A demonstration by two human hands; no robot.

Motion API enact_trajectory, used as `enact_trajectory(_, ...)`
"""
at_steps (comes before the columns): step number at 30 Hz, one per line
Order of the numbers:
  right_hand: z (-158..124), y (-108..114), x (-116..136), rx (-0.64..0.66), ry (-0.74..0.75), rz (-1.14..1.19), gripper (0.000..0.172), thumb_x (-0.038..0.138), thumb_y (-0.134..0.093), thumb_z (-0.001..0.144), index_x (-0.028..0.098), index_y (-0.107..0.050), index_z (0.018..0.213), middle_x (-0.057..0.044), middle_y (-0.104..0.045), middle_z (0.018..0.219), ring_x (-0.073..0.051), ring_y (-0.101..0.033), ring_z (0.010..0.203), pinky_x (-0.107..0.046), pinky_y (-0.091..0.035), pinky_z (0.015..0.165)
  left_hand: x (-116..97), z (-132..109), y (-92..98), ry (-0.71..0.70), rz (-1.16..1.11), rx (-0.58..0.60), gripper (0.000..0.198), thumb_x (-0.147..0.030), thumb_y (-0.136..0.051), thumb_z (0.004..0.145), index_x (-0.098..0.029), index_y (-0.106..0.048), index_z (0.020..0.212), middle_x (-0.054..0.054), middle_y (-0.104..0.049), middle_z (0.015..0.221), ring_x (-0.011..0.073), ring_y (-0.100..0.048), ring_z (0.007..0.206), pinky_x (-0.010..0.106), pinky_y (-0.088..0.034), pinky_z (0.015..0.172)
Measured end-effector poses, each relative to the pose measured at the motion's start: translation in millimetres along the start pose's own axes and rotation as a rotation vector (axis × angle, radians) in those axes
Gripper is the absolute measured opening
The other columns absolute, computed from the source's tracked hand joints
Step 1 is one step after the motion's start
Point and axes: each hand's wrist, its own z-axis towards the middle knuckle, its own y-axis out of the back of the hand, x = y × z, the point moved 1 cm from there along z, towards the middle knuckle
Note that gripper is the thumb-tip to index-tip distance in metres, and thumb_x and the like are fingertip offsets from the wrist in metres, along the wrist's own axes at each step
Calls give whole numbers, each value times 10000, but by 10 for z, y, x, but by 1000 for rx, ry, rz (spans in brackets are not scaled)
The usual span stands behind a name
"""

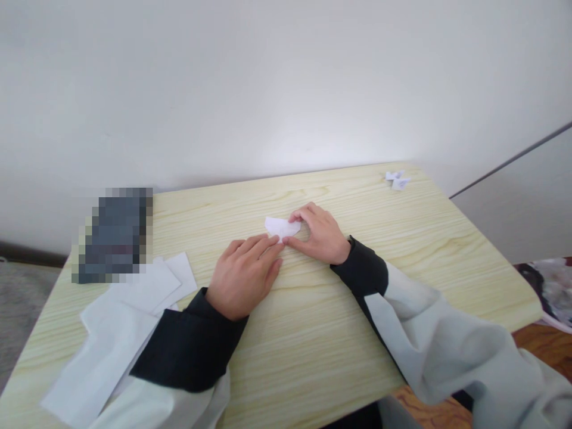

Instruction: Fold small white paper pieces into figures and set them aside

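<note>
A small folded piece of white paper lies on the wooden table, its corners slanted. My right hand has it by the right end, thumb and index finger closed around that side. Stretched out nearly flat, the fingers of my left hand rest on the table, with the tips touching the paper's near edge. The fingertips of both hands come close together there and cover part of that edge.
Several loose white sheets overlap at the table's left side. Beyond them lies a dark, pixelated flat object. Small folded paper pieces sit at the far right corner. A white wall borders the table's back edge.
</note>
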Motion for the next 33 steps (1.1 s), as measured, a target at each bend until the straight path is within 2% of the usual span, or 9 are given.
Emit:
enact_trajectory(6, 26, 21, -31, 35, 4, 69, 264, 285, -620, 727, 189, -559, 965, -58, -569, 992, -202, -529, 947, -345, -400, 860, 17, -17, -11, 6, 14, 4, 260, -256, -456, 881, -202, -633, 1065, 33, -656, 1134, 224, -595, 1044, 388, -483, 813)
enact_trajectory(11, 50, 66, -93, 52, 25, 216, 308, 146, -550, 724, 162, -546, 1031, -58, -520, 971, -150, -504, 782, -297, -433, 747, 36, -35, -13, 11, 5, 8, 253, -249, -452, 883, -204, -638, 1049, 36, -655, 1135, 219, -592, 1047, 377, -476, 815)
enact_trajectory(16, 51, 74, -128, 72, 27, 252, 318, 124, -514, 730, 162, -540, 1044, -51, -503, 967, -119, -461, 676, -288, -437, 719, 42, -38, -12, 11, 0, 23, 265, -253, -444, 888, -206, -635, 1065, 32, -651, 1145, 221, -588, 1055, 378, -471, 830)
enact_trajectory(19, 30, 46, -97, 37, -2, 185, 289, 227, -568, 744, 168, -544, 1026, -60, -520, 991, -146, -503, 748, -315, -439, 758, 27, -23, -10, -4, 2, 16, 264, -253, -448, 886, -202, -637, 1062, 39, -653, 1140, 222, -590, 1048, 376, -471, 821)
enact_trajectory(21, 12, 28, -55, 11, -9, 107, 345, 359, -624, 727, 177, -550, 1012, -71, -533, 1010, -191, -526, 870, -350, -428, 819, 14, -10, -7, -11, 7, 4, 264, -250, -452, 883, -201, -635, 1067, 39, -656, 1134, 222, -593, 1040, 375, -473, 811)
enact_trajectory(23, -2, 18, -17, 3, -8, 31, 389, 410, -645, 705, 182, -555, 1007, -77, -533, 1032, -224, -523, 956, -381, -409, 866, 3, 0, -5, -13, 11, -3, 268, -248, -456, 881, -199, -630, 1079, 33, -656, 1133, 223, -593, 1040, 379, -476, 809)
enact_trajectory(28, 3, 31, -29, 28, -7, 45, 341, 310, -612, 727, 186, -543, 1037, -76, -526, 1050, -223, -522, 981, -382, -406, 888, 2, 0, -8, -14, 11, -8, 258, -253, -461, 880, -200, -640, 1058, 22, -661, 1126, 223, -597, 1036, 380, -483, 799)
enact_trajectory(33, 31, 52, -104, 46, 21, 184, 341, 147, -530, 729, 185, -526, 1068, -70, -494, 1017, -184, -508, 906, -329, -440, 790, 24, -20, -17, -6, 7, -2, 256, -259, -456, 883, -205, -647, 1045, 26, -659, 1129, 224, -599, 1033, 385, -481, 807)
